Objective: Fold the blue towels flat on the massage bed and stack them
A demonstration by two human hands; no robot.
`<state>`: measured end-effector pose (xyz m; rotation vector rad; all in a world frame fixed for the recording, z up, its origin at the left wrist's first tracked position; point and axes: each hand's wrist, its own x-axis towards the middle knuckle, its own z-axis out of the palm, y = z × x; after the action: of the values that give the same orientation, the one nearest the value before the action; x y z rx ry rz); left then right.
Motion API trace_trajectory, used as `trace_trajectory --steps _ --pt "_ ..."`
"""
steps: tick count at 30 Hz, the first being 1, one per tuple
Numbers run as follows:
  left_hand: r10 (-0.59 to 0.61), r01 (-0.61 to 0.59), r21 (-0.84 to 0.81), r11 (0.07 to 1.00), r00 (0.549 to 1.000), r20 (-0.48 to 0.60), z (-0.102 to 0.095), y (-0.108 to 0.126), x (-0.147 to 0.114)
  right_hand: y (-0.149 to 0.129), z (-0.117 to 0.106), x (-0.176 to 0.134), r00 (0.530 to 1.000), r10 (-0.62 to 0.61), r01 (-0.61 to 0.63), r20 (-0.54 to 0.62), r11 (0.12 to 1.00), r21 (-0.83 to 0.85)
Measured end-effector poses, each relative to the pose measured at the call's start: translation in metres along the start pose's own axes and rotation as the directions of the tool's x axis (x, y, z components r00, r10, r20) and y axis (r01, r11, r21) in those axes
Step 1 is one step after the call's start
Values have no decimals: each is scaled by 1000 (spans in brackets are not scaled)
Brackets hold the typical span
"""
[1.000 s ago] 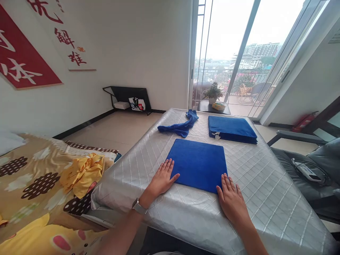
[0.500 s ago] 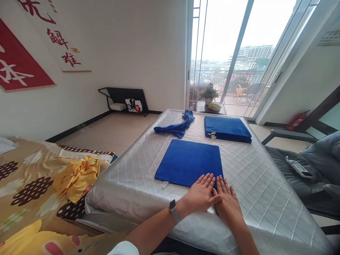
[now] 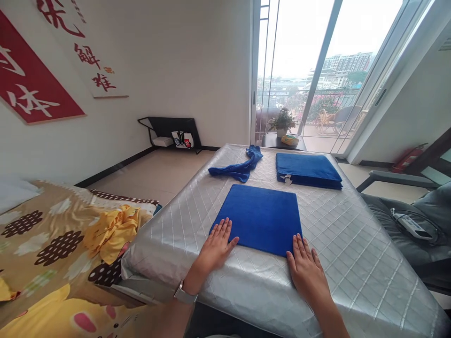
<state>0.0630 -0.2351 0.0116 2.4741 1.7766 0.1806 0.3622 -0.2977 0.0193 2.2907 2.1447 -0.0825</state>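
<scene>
A square blue cloth (image 3: 262, 218) lies flat on the silver quilted cover (image 3: 169, 234) in front of me. My left hand (image 3: 216, 244) rests flat on its near left corner, fingers stretched out, hiding that corner. At the near right corner lies my right hand (image 3: 307, 263), also flat with fingers extended, its fingertips on the cloth's edge. Neither hand grips anything. Farther back sits a stack of folded blue cloths (image 3: 308, 170) with white tags at its near left corner. To the left of that stack is a crumpled blue cloth (image 3: 241, 166).
A patterned bedspread (image 3: 66, 211) with a yellow cloth (image 3: 114, 232) on it is at left. On the right, a dark armchair (image 3: 384, 206) holds a white power strip (image 3: 412, 225). Beyond the bed's far edge, a potted plant (image 3: 282, 122) stands before the glass door.
My left hand has moved left along the cloth's near edge, from beside the right hand to the near left corner. My right hand stays at the right corner. The view has shifted slightly.
</scene>
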Motion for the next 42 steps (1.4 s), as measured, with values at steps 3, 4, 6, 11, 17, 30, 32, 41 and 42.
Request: trace_trajectory --steps 3,4,6,11,17,30,32,41,42 --pt "-15 16 14 1000 998 -67 6 -5 -1 0 1 1 1000 -2 2 2 1000 -7" --pt "-17 19 15 1000 996 -86 8 -4 -1 0 1 2 1000 -4 4 4 1000 -6" --pt "-27 28 11 1000 994 -110 10 -1 -1 1 1 2 1000 -3 3 6 1000 -6" --pt "-76 75 -14 997 989 -125 9 3 -1 5 -3 4 999 -13 15 34 998 -56" --pt "-102 100 -25 995 986 -133 7 4 -1 10 -29 36 999 -37 38 20 995 -97" --pt "-214 203 -79 976 958 -189 -1 16 17 7 -6 78 999 26 -29 -35 997 -75" --pt "-54 42 -82 996 987 -150 -12 43 32 6 -9 76 999 34 -36 -20 996 -80" --pt "443 -428 -181 885 895 46 -7 143 104 8 -9 76 999 17 -20 -30 997 -79" --pt "441 -428 -183 885 897 38 -5 141 106 8 -9 75 999 24 -26 -31 997 -73"
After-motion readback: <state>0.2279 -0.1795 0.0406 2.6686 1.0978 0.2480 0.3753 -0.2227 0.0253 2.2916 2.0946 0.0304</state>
